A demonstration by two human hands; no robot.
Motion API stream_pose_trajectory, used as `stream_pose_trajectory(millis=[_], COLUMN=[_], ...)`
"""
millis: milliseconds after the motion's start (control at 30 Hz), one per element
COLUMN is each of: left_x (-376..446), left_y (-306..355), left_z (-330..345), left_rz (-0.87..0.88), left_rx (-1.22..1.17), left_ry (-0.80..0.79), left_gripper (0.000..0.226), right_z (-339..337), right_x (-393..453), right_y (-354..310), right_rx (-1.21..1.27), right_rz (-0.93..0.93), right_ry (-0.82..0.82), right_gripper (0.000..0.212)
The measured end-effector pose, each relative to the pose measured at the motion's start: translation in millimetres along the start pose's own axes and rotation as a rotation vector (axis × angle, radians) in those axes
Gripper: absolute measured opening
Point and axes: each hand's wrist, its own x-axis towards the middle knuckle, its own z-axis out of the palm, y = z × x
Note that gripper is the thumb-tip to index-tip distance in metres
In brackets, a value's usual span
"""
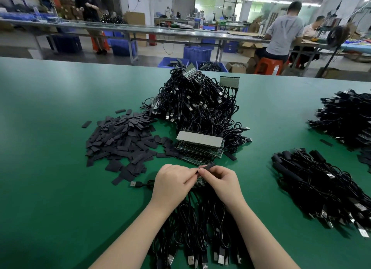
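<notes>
Sleeve (207, 166) of black tubing, short and flat, matte, held level just below the middle of the frame. The right hand (220, 180) pinches it between thumb and curled fingers. The left hand (172, 181) meets it from the left, fingers curled. It seems to pinch a small circuit board (200, 182), whose green edge shows just beneath the fingertips. The grip suggests the sleeve's open end is being lined up to slide over the board, though that opening is hidden behind the fingers.

Loose cables (192, 218) with flat metal plugs run down from the hands under both wrists to the bottom edge, probably laid there so the next piece is within reach. One plug (135, 184) lies to the left of the left hand.

Left of centre sits a pile of flat sleeves (124, 142), close enough to pick from. Just above the hands is a stack of board strips (199, 141), and behind it a tall heap of tangled cables (200, 104). At the right lies a bundle of sleeved cables (321, 182), likely finished work set apart. Everything rests on a green table (60, 128). Along the top of the frame, workers sit at benches among blue crates.
</notes>
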Motion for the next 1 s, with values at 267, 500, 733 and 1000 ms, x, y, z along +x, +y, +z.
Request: stream_pose_trajectory(millis=[267,500,733,1000], left_x=[-1.3,-2.4,-1.7,-1.6], left_y=[-4.0,-5.2,-5.7,-6.2], left_z=[2.8,5.2,2.3,2.1], left_rz=[0.103,0.032,-0.133,-0.098], left_rx=[0.093,0.007,-0.026,-0.024], left_ry=[0.069,0.088,0.06,0.051], left_gripper=[0.026,0.025,0.013,0.016], right_z=[-1.5,2.8,-3.1,0.0], right_x=[-1.2,-1.2,-6.2,-6.8], right_y=[0.5,2.2,0.2,-0.3], right_rx=[0.005,-0.043,0.203,0.16], right_rz=[-0.019,-0.014,-0.025,-0.026], right_ry=[-0.031,-0.028,0.138,0.082], right_gripper=[0.029,0.027,0.033,0.026])
